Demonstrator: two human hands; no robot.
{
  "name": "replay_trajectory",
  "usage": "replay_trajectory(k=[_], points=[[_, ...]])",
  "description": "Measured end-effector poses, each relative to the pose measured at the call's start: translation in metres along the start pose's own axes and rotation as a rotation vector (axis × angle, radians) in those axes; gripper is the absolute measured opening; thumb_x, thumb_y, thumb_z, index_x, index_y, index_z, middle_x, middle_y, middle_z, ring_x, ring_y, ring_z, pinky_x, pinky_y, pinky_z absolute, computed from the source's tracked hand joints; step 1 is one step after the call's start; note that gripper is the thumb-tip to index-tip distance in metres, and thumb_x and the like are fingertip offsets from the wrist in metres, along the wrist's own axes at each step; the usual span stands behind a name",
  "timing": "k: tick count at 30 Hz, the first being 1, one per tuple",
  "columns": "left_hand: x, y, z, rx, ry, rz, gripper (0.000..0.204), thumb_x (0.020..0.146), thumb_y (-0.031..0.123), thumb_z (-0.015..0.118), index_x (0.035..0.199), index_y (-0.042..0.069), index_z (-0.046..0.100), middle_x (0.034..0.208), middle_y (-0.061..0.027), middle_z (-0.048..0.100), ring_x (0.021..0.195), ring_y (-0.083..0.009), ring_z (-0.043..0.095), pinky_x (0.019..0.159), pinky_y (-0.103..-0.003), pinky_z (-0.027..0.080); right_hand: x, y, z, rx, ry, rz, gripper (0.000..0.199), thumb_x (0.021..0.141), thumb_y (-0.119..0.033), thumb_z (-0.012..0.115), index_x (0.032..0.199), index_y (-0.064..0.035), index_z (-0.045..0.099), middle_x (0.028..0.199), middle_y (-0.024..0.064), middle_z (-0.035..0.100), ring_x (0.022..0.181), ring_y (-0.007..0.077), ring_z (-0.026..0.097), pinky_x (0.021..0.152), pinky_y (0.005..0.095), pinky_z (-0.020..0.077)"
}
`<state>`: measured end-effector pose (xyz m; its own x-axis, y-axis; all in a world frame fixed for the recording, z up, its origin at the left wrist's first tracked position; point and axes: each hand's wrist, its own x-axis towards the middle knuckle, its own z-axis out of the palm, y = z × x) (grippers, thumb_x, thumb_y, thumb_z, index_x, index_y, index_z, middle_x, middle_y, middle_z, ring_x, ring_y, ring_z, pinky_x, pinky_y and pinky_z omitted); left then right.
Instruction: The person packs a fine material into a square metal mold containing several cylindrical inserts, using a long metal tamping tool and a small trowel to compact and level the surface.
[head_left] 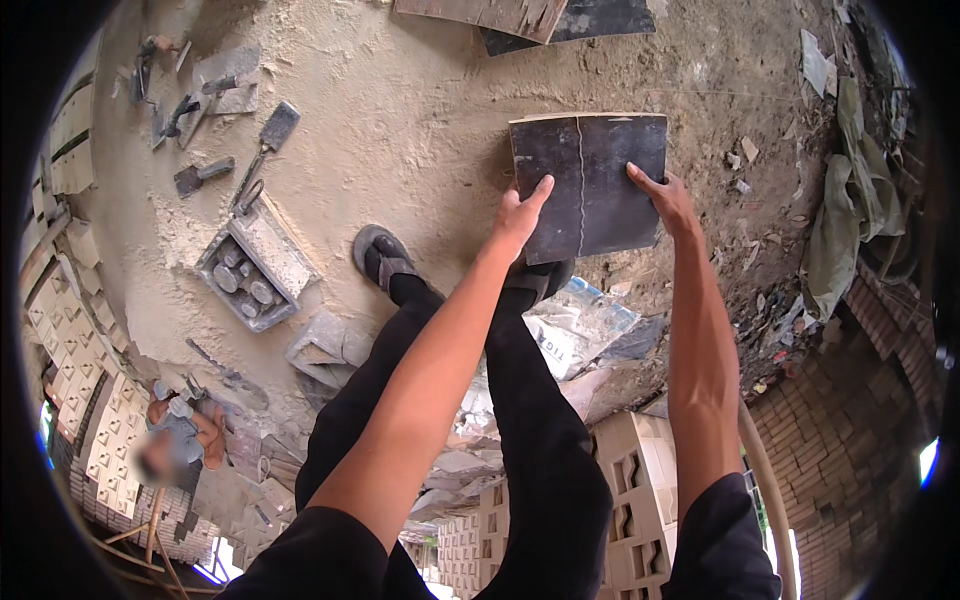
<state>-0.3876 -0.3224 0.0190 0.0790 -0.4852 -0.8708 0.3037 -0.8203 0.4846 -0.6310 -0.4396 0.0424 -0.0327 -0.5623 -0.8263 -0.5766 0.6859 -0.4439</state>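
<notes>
1. The left hand [520,212] grips the lower left edge of a dark square tile [590,185], thumb lying up across its face
2. The right hand [668,200] holds the tile's right edge, index finger stretched over the dark face
3. The tile is held flat-on to the camera, above the sandy floor [420,120], with a thin pale line running down its middle
4. Below the tile, the person's legs in black trousers stand on the floor; the left foot wears a dark sandal [380,255]
5. To the left lies a grey metal mould [255,265] with round pieces inside, and beyond it a trowel [268,140] and other hand tools
6. A white printed sack [575,325] lies crumpled just beside the legs
7. Pale patterned blocks [635,480] are stacked at the lower edge, and a curved brick wall [860,400] rises on the right
8. Another person [180,430] crouches at lower left, well apart
</notes>
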Motion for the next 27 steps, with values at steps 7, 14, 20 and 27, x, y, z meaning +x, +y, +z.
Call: replay_trajectory(k=[7,14,20,27], points=[[-0.005,-0.003,-0.034,-0.043,-0.012,-0.047,0.07,0.083,0.047,0.072,0.124,-0.005,0.053,0.118,-0.0137,0.06,0.108,-0.0218,0.057,0.094,-0.034,0.044,-0.025,-0.001,0.039,0.145,0.052,-0.043,0.069,0.071,-0.051,0.082,0.107,0.0056,0.065,0.096,0.0149,0.069,0.085,0.0221,0.068,0.074,0.0334,0.0545],[-0.037,0.024,-0.123,-0.061,0.071,-0.119,0.071,0.077,0.051,0.076,0.114,-0.007,0.058,0.109,-0.0121,0.063,0.099,-0.0207,0.059,0.088,-0.033,0.046,-0.051,-0.019,0.123,0.211,-0.005,-0.095,0.063,0.076,-0.047,0.079,0.111,0.0036,0.065,0.099,0.0139,0.07,0.084,0.0202,0.067,0.076,0.0321,0.0534],[-0.045,0.006,-0.165,-0.218,0.259,-0.112,0.066,0.083,0.044,0.073,0.124,-0.003,0.05,0.123,-0.0115,0.057,0.113,-0.0187,0.052,0.098,-0.033,0.039,-0.046,-0.062,0.158,0.112,-0.146,-0.201,0.058,0.077,-0.043,0.079,0.109,0.0042,0.067,0.094,0.0125,0.071,0.084,0.0175,0.066,0.078,0.032,0.052],[-0.047,0.018,-0.139,0.243,0.433,-0.007,0.086,0.088,0.056,0.06,0.141,-0.007,0.034,0.142,-0.027,0.042,0.135,-0.0346,0.039,0.11,-0.037,0.031,-0.046,-0.053,0.168,0.032,0.099,-0.366,0.07,0.078,-0.042,0.079,0.121,0.0075,0.054,0.104,0.0198,0.067,0.095,0.027,0.066,0.085,0.0368,0.0503]])
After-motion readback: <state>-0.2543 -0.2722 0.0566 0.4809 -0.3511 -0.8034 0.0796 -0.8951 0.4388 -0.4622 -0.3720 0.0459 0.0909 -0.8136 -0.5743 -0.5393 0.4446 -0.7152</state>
